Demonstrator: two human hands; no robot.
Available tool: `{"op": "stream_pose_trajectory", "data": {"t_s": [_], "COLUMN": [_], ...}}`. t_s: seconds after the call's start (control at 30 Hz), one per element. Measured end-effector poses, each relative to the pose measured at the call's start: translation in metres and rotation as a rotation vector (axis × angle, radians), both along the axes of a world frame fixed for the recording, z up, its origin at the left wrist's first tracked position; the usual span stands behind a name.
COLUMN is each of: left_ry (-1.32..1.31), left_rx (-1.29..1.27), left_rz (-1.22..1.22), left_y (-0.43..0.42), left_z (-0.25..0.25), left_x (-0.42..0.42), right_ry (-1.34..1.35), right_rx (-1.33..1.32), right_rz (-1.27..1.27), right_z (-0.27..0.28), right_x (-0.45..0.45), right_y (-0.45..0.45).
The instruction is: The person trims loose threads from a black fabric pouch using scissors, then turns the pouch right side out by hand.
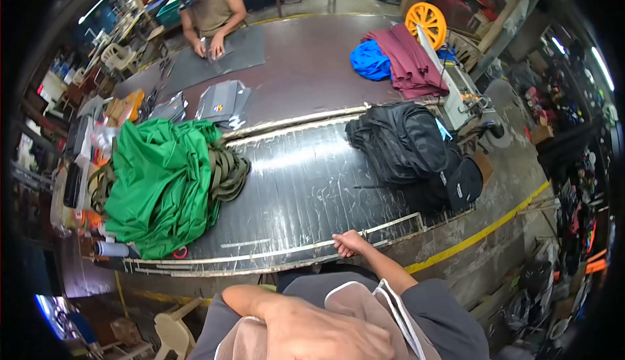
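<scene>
My right hand (349, 243) is curled closed over the near edge of the dark table (296, 194), with nothing showing in its fingers. My left hand (332, 334) is very close to the camera, across my body; its fingers are hidden at the bottom of the frame. Around that hand lies beige mesh fabric (364, 304) with a white edge strip. Left of the hands, a heap of green cloth (156, 178) sits on the table beside bundled olive straps (228, 174). To the right lies a stack of black backpacks (410, 145).
Across the table a person (218, 8) handles a small piece on a grey sheet (244, 54). Plastic-wrapped grey packs (223, 101) lie behind the green cloth. Maroon fabric (407, 60), a blue bundle (371, 60) and a yellow wheel (426, 24) are at the far right.
</scene>
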State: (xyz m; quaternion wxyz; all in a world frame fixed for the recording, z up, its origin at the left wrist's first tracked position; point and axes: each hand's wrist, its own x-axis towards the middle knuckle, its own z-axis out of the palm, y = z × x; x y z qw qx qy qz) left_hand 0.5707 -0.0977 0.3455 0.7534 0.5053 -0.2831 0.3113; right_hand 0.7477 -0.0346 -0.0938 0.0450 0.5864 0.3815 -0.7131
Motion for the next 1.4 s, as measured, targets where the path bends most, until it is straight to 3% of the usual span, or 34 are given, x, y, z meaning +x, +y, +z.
{"op": "stream_pose_trajectory", "data": {"t_s": [0.3,0.77,0.87,0.93,0.97,1.0,1.03,1.07,1.1,1.17,1.2,1.23,1.27,1.33,1.4], "left_ry": [0.138,0.17,0.184,0.185,0.18,0.173,0.164,0.15,0.131,0.08,0.056,0.04,0.04,0.112,0.31], "left_rx": [0.018,0.015,0.021,0.021,0.022,0.022,0.025,0.03,0.043,0.066,0.083,0.098,0.117,0.136,0.128], "left_rz": [0.129,0.031,0.032,0.055,0.065,0.086,0.111,0.14,0.171,0.241,0.273,0.301,0.313,0.268,0.171], "left_y": [-0.024,-0.046,-0.045,-0.043,-0.042,-0.042,-0.042,-0.041,-0.038,-0.03,-0.026,-0.023,-0.019,-0.008,0.008], "left_z": [-0.024,-0.035,-0.034,-0.031,-0.028,-0.024,-0.019,-0.013,-0.004,0.015,0.024,0.031,0.035,0.025,-0.005], "left_x": [0.002,0.032,0.037,0.042,0.044,0.047,0.05,0.053,0.055,0.053,0.048,0.041,0.034,0.013,-0.017], "right_ry": [-0.01,0.154,0.186,0.107,0.017,-0.315,-0.273,-0.281,-0.519,-0.64,-0.709,-0.929,-1.006,-0.924,-0.822], "right_rx": [0.016,0.182,0.444,0.885,1.022,1.378,1.511,1.629,1.684,1.764,1.729,1.747,1.504,0.998,1.036], "right_rz": [-0.012,-0.114,-0.521,-0.736,-0.756,-0.665,-0.737,-0.804,-0.7,-0.711,-0.764,-0.634,-0.644,-0.573,-0.545], "right_z": [-0.005,-0.015,-0.017,0.005,0.023,0.092,0.081,0.105,0.146,0.176,0.172,0.161,0.164,0.179,0.169], "right_x": [-0.001,0.013,0.035,0.064,0.089,0.097,0.126,0.142,0.152,0.178,0.193,0.213,0.215,0.211,0.206], "right_y": [-0.004,-0.028,-0.024,0.0,0.019,0.034,0.062,0.084,0.099,0.14,0.164,0.19,0.208,0.236,0.256]}}
